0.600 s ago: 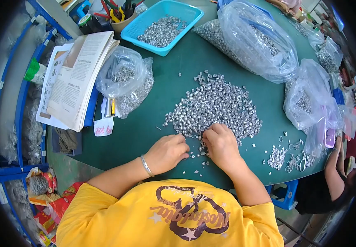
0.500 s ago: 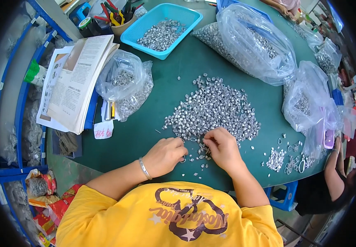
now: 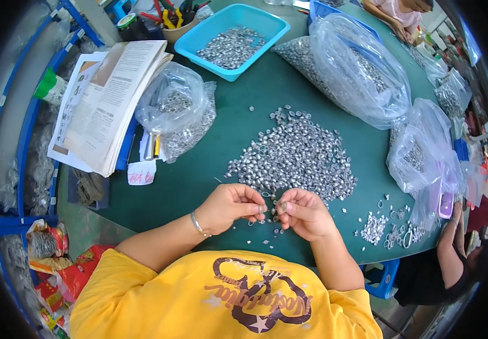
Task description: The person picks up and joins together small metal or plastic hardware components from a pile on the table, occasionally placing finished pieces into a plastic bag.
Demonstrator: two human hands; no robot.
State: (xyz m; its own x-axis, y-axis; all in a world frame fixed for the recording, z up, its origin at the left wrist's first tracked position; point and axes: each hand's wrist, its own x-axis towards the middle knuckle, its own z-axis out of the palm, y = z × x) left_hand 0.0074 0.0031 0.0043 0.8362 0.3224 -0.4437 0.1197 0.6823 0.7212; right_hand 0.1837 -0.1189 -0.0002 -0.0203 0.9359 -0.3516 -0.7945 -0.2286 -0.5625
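A heap of small silver metal pieces (image 3: 294, 155), shiny and rounded, lies spread on the green tabletop (image 3: 170, 198). At the heap's near edge my left hand (image 3: 235, 204), with a silver bangle on its wrist, has thumb and fingers pinched together. My right hand (image 3: 305, 216) is pinched too, its fingertips a short gap away from the left ones. Whatever sits in either pinch is too small to tell. Several loose silver bits (image 3: 275, 231) lie on the table beneath and between my hands.
A blue basket (image 3: 184, 46) of metal pieces stands at the back. Clear bags of parts (image 3: 187, 133) lie left, with larger bags (image 3: 362, 73) at the right. An open book (image 3: 114, 107) leans at the left. Small parts (image 3: 373, 229) lie front right. Other people sit at the right.
My left hand has shifted right and slightly up, and the right hand has drawn back a little from the heap. Their fingertips are now closer together. The whole view has shifted slightly.
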